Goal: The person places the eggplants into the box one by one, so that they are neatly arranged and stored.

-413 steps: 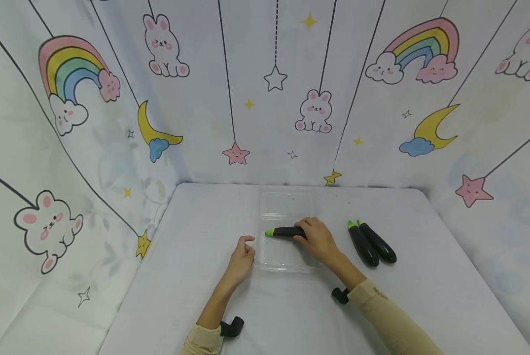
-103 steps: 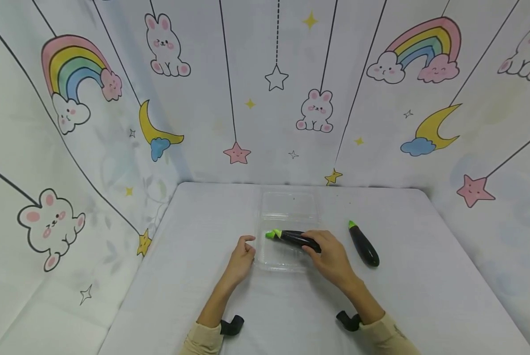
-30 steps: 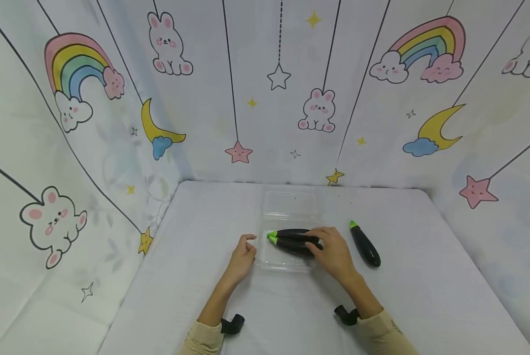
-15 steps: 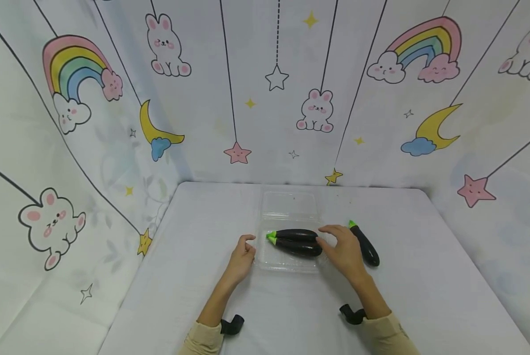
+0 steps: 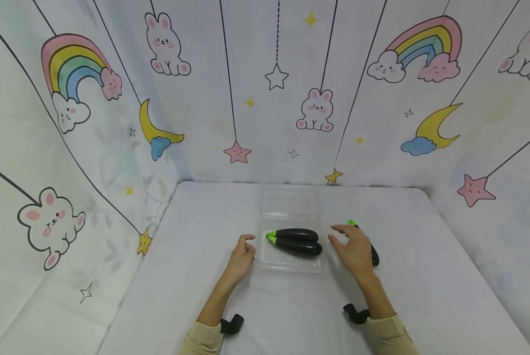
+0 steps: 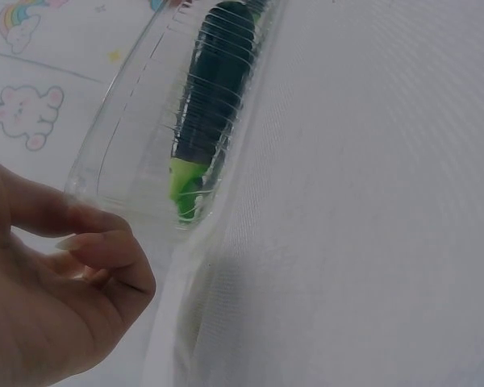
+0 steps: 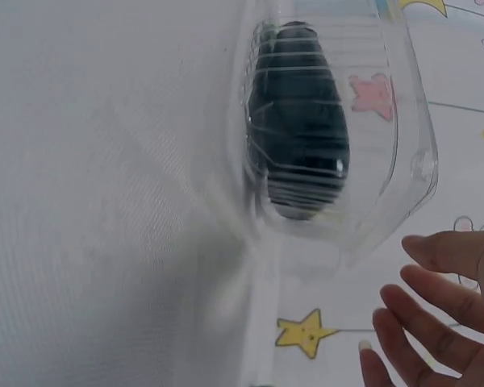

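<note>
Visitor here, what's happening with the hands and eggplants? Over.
Left hand by clear rectangular plastic container, grip unclear. Right hand open, empty. Two glossy black, green-tipped eggplants inside; right hand partly blocks head view of third eggplant.

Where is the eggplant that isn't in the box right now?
In the head view, the loose eggplant lies on the table to the right of the box, partly hidden by the right hand.

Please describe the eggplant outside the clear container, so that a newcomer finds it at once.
On the white table, look right of the clear container. A dark eggplant with a green tip lies there, partly hidden by the right hand. It is alone; the other two eggplants lie inside the container.
</note>
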Demonstrator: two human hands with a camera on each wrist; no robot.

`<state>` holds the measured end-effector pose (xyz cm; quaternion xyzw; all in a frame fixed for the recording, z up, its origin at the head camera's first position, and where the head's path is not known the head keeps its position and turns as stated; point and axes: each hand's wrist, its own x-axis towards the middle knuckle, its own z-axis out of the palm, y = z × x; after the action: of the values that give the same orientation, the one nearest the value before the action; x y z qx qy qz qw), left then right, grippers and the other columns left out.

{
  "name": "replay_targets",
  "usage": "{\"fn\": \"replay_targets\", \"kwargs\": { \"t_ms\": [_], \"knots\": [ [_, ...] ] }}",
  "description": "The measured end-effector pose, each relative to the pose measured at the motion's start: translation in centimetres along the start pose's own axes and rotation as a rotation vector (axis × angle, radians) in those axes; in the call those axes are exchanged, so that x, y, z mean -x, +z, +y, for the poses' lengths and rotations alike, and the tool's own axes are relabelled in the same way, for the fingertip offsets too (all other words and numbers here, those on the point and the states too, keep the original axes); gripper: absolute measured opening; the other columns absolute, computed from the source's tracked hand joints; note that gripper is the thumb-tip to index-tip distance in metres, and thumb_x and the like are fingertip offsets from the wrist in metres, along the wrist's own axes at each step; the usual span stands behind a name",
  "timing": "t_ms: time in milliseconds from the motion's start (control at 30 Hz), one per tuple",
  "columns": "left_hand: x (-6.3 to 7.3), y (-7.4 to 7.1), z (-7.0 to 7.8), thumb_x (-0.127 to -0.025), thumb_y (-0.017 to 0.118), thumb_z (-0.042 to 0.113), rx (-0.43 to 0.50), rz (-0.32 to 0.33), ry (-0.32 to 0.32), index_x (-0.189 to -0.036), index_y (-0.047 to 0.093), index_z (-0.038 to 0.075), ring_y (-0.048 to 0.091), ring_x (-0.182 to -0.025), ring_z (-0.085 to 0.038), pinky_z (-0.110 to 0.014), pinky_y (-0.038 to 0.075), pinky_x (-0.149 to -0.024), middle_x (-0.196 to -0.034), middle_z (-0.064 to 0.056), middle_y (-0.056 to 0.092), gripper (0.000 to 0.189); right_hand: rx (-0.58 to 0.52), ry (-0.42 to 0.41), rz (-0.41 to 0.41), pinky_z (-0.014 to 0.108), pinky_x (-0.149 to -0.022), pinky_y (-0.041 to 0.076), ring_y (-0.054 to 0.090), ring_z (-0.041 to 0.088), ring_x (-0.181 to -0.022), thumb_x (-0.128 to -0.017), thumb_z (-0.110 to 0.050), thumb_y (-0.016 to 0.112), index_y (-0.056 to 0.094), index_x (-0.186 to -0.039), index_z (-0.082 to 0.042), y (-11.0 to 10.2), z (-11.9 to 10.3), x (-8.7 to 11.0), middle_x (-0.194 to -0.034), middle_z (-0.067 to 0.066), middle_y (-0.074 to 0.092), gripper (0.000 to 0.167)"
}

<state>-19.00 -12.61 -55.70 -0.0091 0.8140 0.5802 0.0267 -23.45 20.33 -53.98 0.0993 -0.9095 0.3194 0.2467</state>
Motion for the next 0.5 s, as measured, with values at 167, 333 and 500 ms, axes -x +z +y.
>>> {"fn": "replay_targets", "kwargs": {
  "t_ms": [167, 333, 500],
  "knots": [
    [0.0, -0.1, 0.0, -0.107, 0.044, 0.005, 0.003, -0.012, 0.015, -0.145, 0.044, 0.0, 0.052, -0.077, -0.017, -0.026, 0.042, -0.064, -0.097, -0.014, 0.056, 0.038, -0.024, 0.065, 0.04, 0.054, -0.081, 0.054, 0.069, 0.039, -0.096, -0.084, -0.01, 0.086, 0.079, -0.111, -0.003, -0.5, 0.8, 0.0, -0.107, 0.019, 0.076, 0.028],
    [0.0, -0.1, 0.0, -0.107, 0.044, 0.005, 0.004, -0.011, 0.015, -0.145, 0.044, -0.001, 0.052, -0.076, -0.017, -0.026, 0.042, -0.064, -0.097, -0.014, 0.056, 0.039, -0.035, 0.162, 0.078, 0.058, -0.081, 0.055, 0.071, 0.044, -0.097, -0.086, -0.009, 0.083, 0.078, -0.109, 0.0, -0.9, 1.6, 0.1, -0.109, 0.024, 0.075, 0.026],
    [0.0, -0.1, 0.0, -0.107, 0.044, 0.005, 0.002, -0.008, 0.015, -0.145, 0.044, -0.001, 0.051, -0.076, -0.017, -0.026, 0.041, -0.063, -0.096, -0.013, 0.056, 0.039, -0.031, 0.229, 0.093, 0.06, -0.086, 0.053, 0.071, 0.044, -0.099, -0.087, -0.009, 0.083, 0.078, -0.109, 0.002, -1.3, 2.4, 0.0, -0.106, 0.024, 0.075, 0.025]
  ]
}}
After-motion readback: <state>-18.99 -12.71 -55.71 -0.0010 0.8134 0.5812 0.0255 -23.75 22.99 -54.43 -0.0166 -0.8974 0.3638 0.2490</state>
